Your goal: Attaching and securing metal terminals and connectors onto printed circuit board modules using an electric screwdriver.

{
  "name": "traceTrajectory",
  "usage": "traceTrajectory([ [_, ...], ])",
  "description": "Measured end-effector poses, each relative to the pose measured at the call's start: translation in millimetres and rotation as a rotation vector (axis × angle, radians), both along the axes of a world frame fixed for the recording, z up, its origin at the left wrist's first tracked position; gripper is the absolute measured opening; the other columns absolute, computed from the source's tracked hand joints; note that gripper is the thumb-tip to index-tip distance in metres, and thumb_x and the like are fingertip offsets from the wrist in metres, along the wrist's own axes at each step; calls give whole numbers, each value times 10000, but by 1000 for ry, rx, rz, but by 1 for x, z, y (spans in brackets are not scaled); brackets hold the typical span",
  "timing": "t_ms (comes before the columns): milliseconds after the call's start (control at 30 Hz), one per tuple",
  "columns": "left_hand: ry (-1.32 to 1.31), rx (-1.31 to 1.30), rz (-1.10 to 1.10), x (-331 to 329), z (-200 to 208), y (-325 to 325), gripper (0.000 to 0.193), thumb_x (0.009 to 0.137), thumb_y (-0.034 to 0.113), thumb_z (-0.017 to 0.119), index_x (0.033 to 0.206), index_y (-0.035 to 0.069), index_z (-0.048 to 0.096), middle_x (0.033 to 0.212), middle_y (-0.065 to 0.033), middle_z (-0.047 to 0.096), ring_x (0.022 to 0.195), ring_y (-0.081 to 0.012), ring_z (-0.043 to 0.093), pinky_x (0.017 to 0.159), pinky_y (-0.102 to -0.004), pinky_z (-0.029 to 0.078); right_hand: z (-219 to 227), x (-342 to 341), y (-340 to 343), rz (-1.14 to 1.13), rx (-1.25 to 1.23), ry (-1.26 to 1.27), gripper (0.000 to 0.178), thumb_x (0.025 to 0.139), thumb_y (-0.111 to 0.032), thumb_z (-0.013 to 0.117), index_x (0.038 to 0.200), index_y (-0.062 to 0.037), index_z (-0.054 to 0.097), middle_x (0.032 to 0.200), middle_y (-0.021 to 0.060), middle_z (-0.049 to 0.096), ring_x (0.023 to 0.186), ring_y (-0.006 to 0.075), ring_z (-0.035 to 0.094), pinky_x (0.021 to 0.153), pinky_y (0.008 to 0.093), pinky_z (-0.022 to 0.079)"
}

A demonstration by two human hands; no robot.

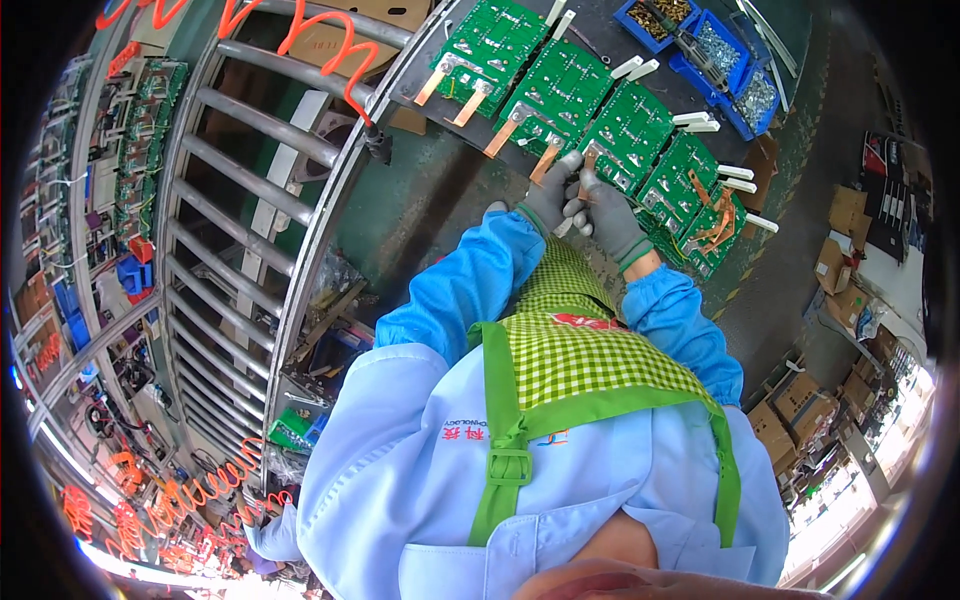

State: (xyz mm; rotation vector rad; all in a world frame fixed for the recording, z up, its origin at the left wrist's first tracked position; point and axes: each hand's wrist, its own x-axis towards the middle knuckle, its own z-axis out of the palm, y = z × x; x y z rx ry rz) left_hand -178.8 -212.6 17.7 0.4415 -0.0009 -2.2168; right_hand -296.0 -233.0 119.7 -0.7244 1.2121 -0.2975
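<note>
Both my gloved hands meet at the near edge of a row of green circuit boards. My right hand (608, 212) pinches a copper strip (588, 168) at the near edge of the third board (627, 133) from the left. Close beside it, my left hand (548, 200) has its fingers closed, the fingertips reaching toward the same strip; what they hold is hidden. Just above the left hand, another copper strip (545, 160) sticks out from the second board (560, 92). The leftmost board (492, 42) has two copper strips projecting toward me. Several loose copper strips (715, 222) lie on the rightmost board.
Blue bins (722, 60) of small metal hardware stand at the back right of the dark bench. White prongs (692, 120) project from the boards' far edges. Left of me runs a roller conveyor (245, 170), with a red coiled hose (340, 55) hanging over it. Cardboard boxes (795, 405) sit at the right.
</note>
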Motion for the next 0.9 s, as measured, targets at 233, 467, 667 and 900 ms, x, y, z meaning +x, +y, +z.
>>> traceTrajectory([
  [233, -435, 7, -24, 6, 43, -7, 412, 890, 465, 434, 804, 77, 543, 518, -55, 519, 325, -174, 414, 330, -299, 363, -8, 7, 7, 35, 44, 105, 499, 936, -498, 313, 932, -52, 538, 640, 44, 587, 442, 83, 494, 367, 197, 366],
  [467, -440, 87, 43, 13, 43, -10, 225, 887, 299, 507, 923, 78, 530, 670, -41, 533, 432, -126, 446, 371, -282, 348, -11, 11, 7, 21, 42, 115, 492, 942, -477, 303, 974, -34, 514, 643, 74, 599, 442, 101, 505, 373, 207, 385],
  [667, -404, 40, -17, 15, 30, -17, 197, 896, 265, 503, 966, 82, 529, 771, -57, 562, 600, -166, 541, 499, -304, 452, -14, 6, 8, 53, 49, 124, 484, 955, -454, 280, 963, -34, 520, 659, 83, 601, 470, 96, 513, 395, 208, 390],
  [900, -443, -25, 87, 9, 38, -9, 190, 911, 257, 472, 919, 79, 538, 769, -34, 559, 639, -133, 538, 530, -281, 451, -23, -4, 7, 95, 85, 49, 467, 968, -441, 250, 991, -63, 523, 648, 48, 583, 451, 88, 495, 387, 195, 382],
])
